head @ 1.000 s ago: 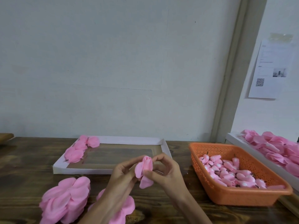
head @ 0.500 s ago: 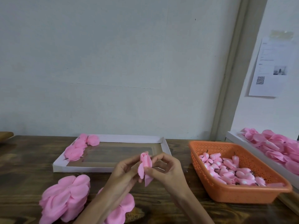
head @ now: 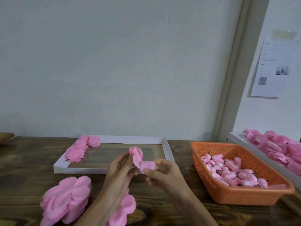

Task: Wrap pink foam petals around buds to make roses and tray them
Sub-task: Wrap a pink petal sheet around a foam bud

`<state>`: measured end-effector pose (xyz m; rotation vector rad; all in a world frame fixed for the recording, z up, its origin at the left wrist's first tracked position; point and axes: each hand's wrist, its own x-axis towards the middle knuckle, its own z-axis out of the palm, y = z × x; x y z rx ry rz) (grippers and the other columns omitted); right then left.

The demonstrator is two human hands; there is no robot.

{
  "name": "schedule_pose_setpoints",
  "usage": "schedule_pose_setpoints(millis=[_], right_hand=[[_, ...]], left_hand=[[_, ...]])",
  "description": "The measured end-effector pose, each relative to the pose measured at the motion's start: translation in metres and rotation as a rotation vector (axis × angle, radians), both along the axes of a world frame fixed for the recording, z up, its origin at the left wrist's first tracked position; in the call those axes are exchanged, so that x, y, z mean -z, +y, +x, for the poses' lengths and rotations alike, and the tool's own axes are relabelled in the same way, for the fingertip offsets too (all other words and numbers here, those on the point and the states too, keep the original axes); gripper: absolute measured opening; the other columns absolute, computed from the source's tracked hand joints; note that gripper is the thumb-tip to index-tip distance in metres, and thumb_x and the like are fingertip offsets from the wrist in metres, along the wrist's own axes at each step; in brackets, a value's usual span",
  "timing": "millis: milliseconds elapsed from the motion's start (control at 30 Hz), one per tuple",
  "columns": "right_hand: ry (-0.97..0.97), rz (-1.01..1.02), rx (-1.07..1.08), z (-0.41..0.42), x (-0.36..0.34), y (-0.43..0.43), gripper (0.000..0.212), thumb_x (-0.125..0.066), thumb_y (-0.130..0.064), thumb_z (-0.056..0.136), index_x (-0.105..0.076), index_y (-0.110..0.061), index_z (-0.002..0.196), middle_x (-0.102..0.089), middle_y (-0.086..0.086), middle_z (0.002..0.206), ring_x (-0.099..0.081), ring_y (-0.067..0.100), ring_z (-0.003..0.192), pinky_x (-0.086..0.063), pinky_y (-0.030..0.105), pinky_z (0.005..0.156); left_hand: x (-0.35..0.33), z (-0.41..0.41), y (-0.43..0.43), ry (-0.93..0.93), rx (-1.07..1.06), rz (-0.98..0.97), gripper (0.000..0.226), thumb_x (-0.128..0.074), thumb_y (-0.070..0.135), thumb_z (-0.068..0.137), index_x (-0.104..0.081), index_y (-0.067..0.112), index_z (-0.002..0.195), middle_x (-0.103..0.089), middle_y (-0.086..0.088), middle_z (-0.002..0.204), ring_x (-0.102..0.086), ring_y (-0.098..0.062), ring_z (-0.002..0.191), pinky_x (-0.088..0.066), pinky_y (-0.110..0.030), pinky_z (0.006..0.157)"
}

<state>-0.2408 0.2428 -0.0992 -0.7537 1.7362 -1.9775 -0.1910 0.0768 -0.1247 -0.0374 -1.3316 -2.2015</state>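
Note:
A half-wrapped pink foam rose (head: 136, 153) is held above the table's middle. My left hand (head: 119, 168) pinches it at the base, under the bud. My right hand (head: 160, 171) pinches a loose petal (head: 147, 166) that hangs off the rose's right side. Behind the hands lies a flat white tray (head: 167, 149) with a few finished roses (head: 81, 148) in its far left corner. An orange basket (head: 244, 195) at the right holds several pink buds (head: 228, 170). Stacks of pink petals (head: 66, 199) lie at the front left, and another stack of petals (head: 124, 209) lies under my left forearm.
A second white tray (head: 234, 141) with several finished roses (head: 276, 147) runs along the far right edge. The dark wooden table (head: 27, 168) ends at a pale wall. A paper sheet (head: 273, 67) hangs on the wall at right.
My right hand has drawn a petal out to the right of the rose and slightly down. The rose in my left hand has turned and shows more of its open top.

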Motion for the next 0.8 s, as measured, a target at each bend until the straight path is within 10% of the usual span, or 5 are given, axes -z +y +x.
schedule_pose_setpoints(millis=[333, 567, 800], right_hand=[[0.182, -0.2, 0.138, 0.01, 0.003, -0.008, 0.018, -0.084, 0.0, 0.083, -0.068, 0.002, 0.092, -0.076, 0.019, 0.083, -0.073, 0.025, 0.075, -0.06, 0.028, 0.071], [0.378, -0.165, 0.287, 0.009, 0.012, -0.012, 0.035, -0.096, -0.02, 0.07, -0.068, -0.021, 0.092, -0.074, 0.006, 0.087, -0.074, 0.024, 0.079, -0.062, 0.033, 0.071], [0.505, -0.121, 0.412, 0.009, 0.012, -0.01, 0.013, -0.088, -0.029, 0.085, -0.076, -0.027, 0.085, -0.075, 0.001, 0.08, -0.075, 0.025, 0.069, -0.064, 0.042, 0.06]], left_hand=[[0.008, -0.002, 0.007, 0.016, -0.097, -0.085, 0.018, -0.067, 0.016, 0.101, -0.076, 0.018, 0.117, -0.077, -0.015, 0.116, -0.07, -0.02, 0.084, -0.056, -0.027, 0.06], [0.007, 0.003, 0.024, 0.004, -0.176, -0.093, 0.019, -0.067, 0.026, 0.095, -0.075, 0.023, 0.112, -0.078, -0.009, 0.114, -0.074, -0.024, 0.109, -0.059, -0.037, 0.089], [0.004, 0.006, 0.031, 0.013, -0.106, -0.209, 0.025, -0.064, 0.026, 0.1, -0.071, 0.013, 0.12, -0.076, -0.013, 0.117, -0.073, -0.032, 0.102, -0.06, -0.035, 0.07]])
